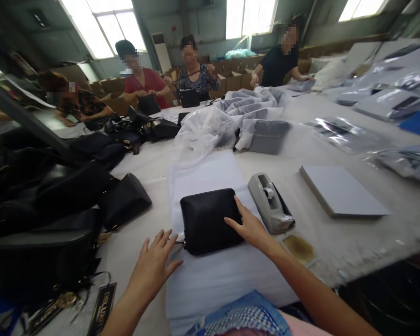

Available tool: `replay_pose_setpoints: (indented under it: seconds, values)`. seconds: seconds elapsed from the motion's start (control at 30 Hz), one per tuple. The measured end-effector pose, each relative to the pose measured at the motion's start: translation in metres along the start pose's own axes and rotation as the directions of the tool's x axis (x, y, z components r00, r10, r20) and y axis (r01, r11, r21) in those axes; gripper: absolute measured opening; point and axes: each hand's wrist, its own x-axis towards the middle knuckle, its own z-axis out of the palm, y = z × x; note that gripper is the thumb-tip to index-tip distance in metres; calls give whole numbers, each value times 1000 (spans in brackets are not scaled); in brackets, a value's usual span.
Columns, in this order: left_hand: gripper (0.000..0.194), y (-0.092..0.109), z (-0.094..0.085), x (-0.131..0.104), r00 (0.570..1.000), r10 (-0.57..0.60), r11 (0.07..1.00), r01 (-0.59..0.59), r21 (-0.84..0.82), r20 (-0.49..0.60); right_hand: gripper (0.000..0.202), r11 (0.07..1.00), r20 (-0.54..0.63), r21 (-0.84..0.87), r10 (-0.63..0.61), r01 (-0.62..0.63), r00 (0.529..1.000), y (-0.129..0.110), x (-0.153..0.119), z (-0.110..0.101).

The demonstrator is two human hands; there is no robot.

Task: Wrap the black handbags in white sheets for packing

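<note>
A black zip pouch (210, 221) lies flat on a stack of white paper sheets (203, 175) in front of me. My right hand (247, 224) rests on the pouch's right end, its thumb and fingers apart. Beside the lower left corner of the pouch is my left hand (157, 259), fingers spread, close to a small zip pull and cord there. I cannot tell whether that hand touches the cord. To the right of the pouch stands a grey tape dispenser (271, 203).
Many black bags (66, 186) are heaped on the left. White boards (343, 191) are stacked at right, with bagged items (343, 133) behind them. Crumpled clear plastic bags (210, 128) lie beyond the paper. Several people (192, 79) work across the table, some handling black bags.
</note>
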Motion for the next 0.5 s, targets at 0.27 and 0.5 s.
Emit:
replay_pose_setpoints:
  seconds: [0.27, 0.5]
  values:
    - [78, 69, 33, 62, 978, 182, 961, -199, -193, -104, 39, 920, -96, -267, -320, 286, 942, -9, 29, -38]
    - [85, 62, 57, 65, 977, 186, 982, -187, 0, -100, 49, 850, 28, -522, -68, 72, 997, -20, 197, -24]
